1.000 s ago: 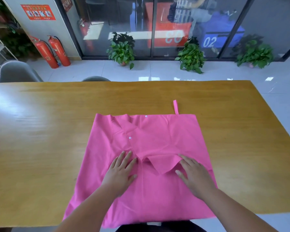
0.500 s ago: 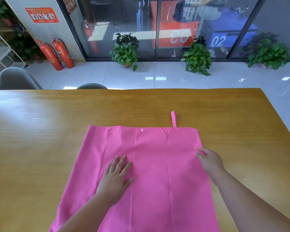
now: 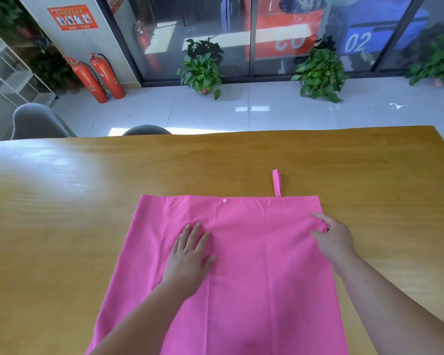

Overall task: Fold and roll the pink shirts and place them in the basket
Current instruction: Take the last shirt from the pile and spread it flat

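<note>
A pink shirt (image 3: pixel 241 278) lies flat on the wooden table (image 3: pixel 62 226), folded into a rectangle with a button near its far edge and a small pink strap sticking out beyond it. My left hand (image 3: pixel 190 254) presses flat on the shirt's middle-left with its fingers spread. My right hand (image 3: pixel 331 237) rests at the shirt's right edge near the far corner, with index finger and thumb lying on the cloth; its other fingers are hidden. No basket is in view.
Two grey chairs (image 3: pixel 36 121) stand beyond the table's far edge. Further back are two red fire extinguishers (image 3: pixel 98 78), potted plants (image 3: pixel 203 67) and glass doors. Bare tabletop stretches left, right and beyond the shirt.
The collar flap seen a second ago is now folded under, leaving a smooth rectangle. My right hand moved from the shirt's middle to its right edge. My left hand stayed in place.
</note>
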Tool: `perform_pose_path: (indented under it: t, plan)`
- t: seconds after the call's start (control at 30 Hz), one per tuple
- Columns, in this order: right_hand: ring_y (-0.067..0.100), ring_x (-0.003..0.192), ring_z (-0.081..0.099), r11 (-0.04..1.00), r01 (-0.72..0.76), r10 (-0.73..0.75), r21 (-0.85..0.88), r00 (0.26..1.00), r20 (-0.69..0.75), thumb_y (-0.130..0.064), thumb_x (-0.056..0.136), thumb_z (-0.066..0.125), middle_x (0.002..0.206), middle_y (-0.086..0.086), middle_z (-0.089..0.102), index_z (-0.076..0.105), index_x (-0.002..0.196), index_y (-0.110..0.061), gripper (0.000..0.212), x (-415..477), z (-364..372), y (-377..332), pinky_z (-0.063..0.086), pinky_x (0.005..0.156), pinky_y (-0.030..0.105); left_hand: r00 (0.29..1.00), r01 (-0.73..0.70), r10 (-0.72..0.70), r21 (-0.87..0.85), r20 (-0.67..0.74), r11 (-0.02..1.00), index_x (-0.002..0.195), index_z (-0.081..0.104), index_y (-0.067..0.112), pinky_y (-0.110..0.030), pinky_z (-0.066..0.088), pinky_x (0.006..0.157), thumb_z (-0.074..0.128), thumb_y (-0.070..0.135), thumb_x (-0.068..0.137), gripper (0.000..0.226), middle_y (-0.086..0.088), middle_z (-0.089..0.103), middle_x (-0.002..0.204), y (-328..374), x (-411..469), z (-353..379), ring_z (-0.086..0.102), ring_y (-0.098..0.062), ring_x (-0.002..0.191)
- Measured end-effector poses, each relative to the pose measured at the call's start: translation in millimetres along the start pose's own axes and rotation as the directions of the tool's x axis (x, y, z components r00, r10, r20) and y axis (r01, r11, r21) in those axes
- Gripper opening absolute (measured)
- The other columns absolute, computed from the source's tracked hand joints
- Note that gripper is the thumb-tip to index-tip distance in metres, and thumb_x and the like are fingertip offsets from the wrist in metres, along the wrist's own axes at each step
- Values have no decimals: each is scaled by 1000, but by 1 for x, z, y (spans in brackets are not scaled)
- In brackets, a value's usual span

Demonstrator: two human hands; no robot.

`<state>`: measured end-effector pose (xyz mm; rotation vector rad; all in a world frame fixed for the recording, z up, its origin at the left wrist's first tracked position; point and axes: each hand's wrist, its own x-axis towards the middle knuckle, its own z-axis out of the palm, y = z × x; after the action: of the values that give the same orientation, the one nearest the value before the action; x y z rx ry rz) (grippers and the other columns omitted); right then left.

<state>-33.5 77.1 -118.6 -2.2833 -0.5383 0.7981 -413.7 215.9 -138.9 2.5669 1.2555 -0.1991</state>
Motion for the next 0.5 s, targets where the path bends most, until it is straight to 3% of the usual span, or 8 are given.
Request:
perform_pose_path:
  t: [0.1, 0.17, 0.23, 0.3, 0.37, 0.5]
  plan:
    - [27, 75, 67, 999, 31, -32, -10, 999, -29, -8, 89, 73, 122, 12, 75, 70, 137, -33, 54, 7, 3, -5, 57, 82, 43, 999, 7, -9, -62, -38, 998, 166, 27, 29, -48, 13, 133, 41, 56, 107, 66, 5, 8, 177, 4, 20, -11, -6, -24, 164]
    - [17, 71, 62, 998, 55, -56, -8, 998, -39, -11, 90, 72, 131, 6, 73, 71, 136, -32, 50, 13, 4, -7, 57, 79, 40, 998, -1, -4, -73, -64, 997, 166, 29, 24, -49, 14, 132, 49, 47, 107, 66, 2, 14, 177, 5, 38, -21, 0, -27, 164]
    - [9, 63, 56, 999, 54, -54, -1, 998, -45, -14, 92, 71, 128, 6, 74, 72, 133, -33, 45, 20, 4, -9, 53, 68, 33, 998, -5, 1, -54, -70, 999, 167, 27, 21, -49, 13, 132, 53, 38, 107, 68, 1, 17, 176, 8, 60, -31, 1, -29, 164]
    - [17, 74, 64, 999, 52, -52, -7, 998, -48, -16, 93, 70, 125, 5, 76, 74, 128, -33, 39, 26, 3, -10, 53, 75, 34, 996, -19, 16, -41, -86, 999, 165, 30, 18, -49, 15, 132, 55, 32, 105, 67, -2, 26, 173, 10, 82, -42, 9, -33, 163]
    - [28, 95, 71, 999, 45, -45, -8, 998, -51, -17, 94, 71, 125, 2, 75, 76, 124, -34, 35, 31, 3, -8, 56, 89, 41, 997, -26, 25, -5, -72, 1000, 162, 36, 18, -48, 18, 130, 57, 31, 104, 63, -3, 40, 165, 11, 103, -50, 22, -34, 158]
    - [21, 85, 67, 1000, 18, -18, -4, 999, -37, -19, 94, 71, 118, -2, 76, 77, 116, -39, 30, 38, 4, -5, 55, 83, 39, 998, 10, -8, 41, -66, 999, 141, 56, 25, -43, 31, 118, 62, 37, 100, 43, 0, 58, 132, 8, 134, -58, 46, -30, 130]
